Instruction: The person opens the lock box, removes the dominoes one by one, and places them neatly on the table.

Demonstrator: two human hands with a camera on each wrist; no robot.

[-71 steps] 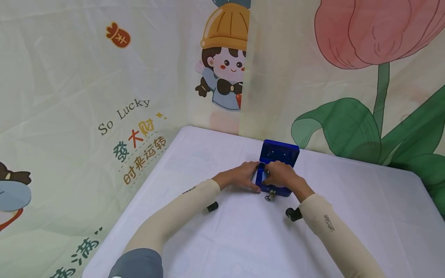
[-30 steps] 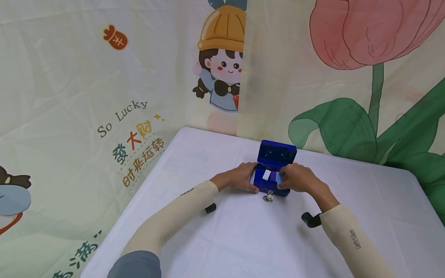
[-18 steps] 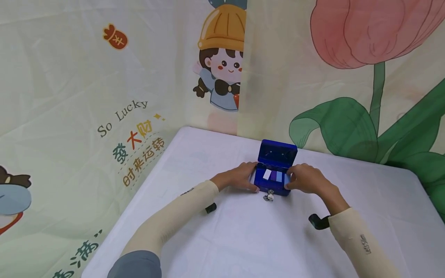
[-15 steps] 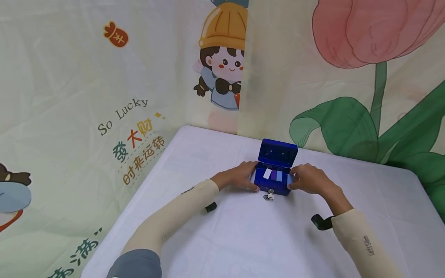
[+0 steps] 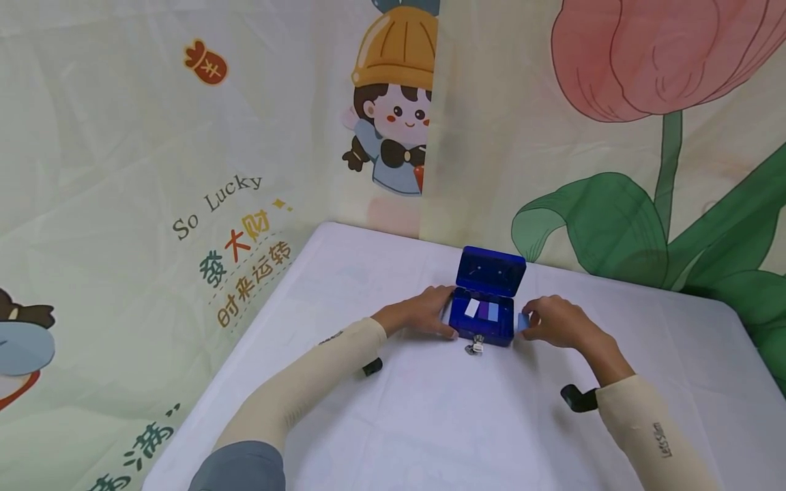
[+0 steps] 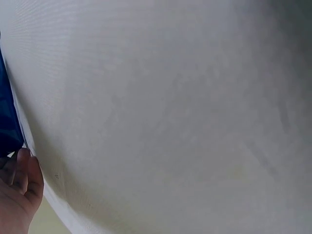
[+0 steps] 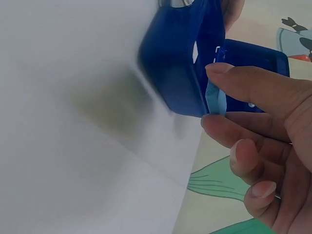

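A blue cash box [image 5: 482,331] stands on the white table with its lid [image 5: 490,271] raised. My left hand [image 5: 428,312] holds its left side, thumb at the front corner and fingers toward the back; the left wrist view catches only a few fingers [image 6: 30,178] by the box. Just off the box's right side, my right hand [image 5: 560,320] pinches a small light blue flat piece [image 7: 216,99] between thumb and index finger. Inside the box lie a white piece [image 5: 471,308], a purple piece [image 5: 483,311] and another light blue piece [image 5: 494,311]. Keys [image 5: 475,346] hang at the front lock.
The white-covered table [image 5: 424,416] spreads out in front of the box and to both sides. Behind its back edge hangs a printed cloth [image 5: 473,136] with a flower and a cartoon figure. Black wrist cameras [image 5: 578,398] are on both forearms.
My right hand has drawn back to the right, from over the box's inside to outside its right wall, bringing the light blue piece along. The left hand and the box stay put.
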